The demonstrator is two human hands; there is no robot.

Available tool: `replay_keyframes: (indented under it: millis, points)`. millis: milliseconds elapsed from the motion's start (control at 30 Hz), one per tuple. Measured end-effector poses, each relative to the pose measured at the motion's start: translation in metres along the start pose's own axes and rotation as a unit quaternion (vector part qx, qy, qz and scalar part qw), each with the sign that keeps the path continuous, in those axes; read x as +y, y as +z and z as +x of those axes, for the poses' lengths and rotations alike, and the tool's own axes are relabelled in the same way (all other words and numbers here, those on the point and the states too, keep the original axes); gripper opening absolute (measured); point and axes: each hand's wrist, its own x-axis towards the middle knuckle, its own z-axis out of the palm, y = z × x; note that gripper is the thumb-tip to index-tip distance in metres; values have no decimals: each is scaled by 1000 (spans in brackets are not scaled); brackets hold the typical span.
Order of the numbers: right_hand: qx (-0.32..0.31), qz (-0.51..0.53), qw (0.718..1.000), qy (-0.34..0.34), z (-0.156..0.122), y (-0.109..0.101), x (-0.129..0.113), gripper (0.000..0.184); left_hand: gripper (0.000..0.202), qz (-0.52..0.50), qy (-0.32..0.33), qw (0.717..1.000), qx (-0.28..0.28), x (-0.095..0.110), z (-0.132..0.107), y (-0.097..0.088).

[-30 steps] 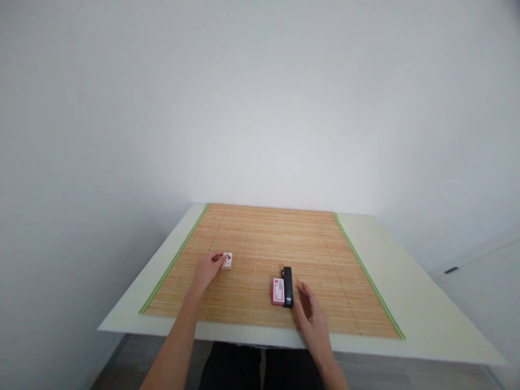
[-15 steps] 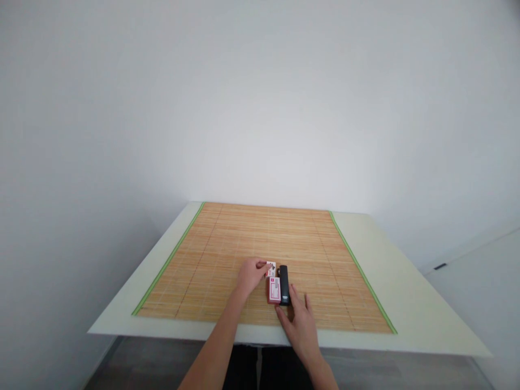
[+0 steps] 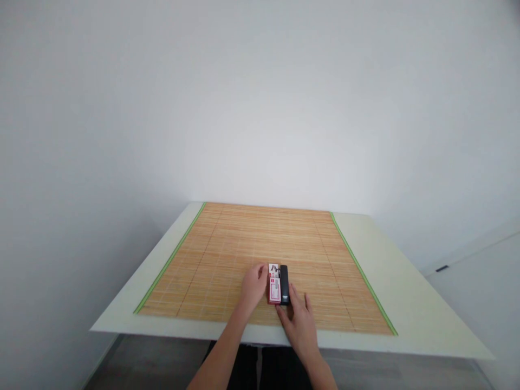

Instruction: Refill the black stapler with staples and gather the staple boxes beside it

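Observation:
A black stapler lies lengthwise on the bamboo mat. Along its left side sit two small boxes, end to end. The farther one is a small white box with a dark printed picture; the nearer is a red-and-white box with a label. My left hand is closed, its curled fingertips against or just beside the left side of the white box. My right hand is open, fingers spread. Its thumb reaches the near end of the red-and-white box, and its index finger lies beside the stapler's right side.
The bamboo mat has green edging and covers the middle of a white table. Plain walls rise behind the table and at both sides. The table's front edge runs just before my legs.
My left hand has shifted slightly right and nearer, and its fingers have come off the top of the white box. That box now lines up with the red-and-white one. My right hand stays put.

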Motion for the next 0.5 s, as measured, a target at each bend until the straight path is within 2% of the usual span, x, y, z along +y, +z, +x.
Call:
replay_keyframes:
  millis: [133, 200, 267, 367, 500]
  points:
    - [3, -3, 1000, -1, 0, 3, 2, 69, 52, -86, -63, 994, 29, -6, -24, 15]
    - [10, -3, 1000, -5, 0, 4, 2, 68, 55, -165, -107, 980, 26, -10, -35, 24]
    - [18, -2, 1000, -5, 0, 4, 2, 69, 58, -210, -119, 970, 13, -14, -44, 33]
    - [19, 2, 1000, -2, 0, 3, 0, 71, 61, -204, -109, 973, 3, -15, -52, 40]
    - [8, 10, 1000, 0, 1, -1, 0, 71, 62, -175, -97, 979, 25, -9, -58, 49]
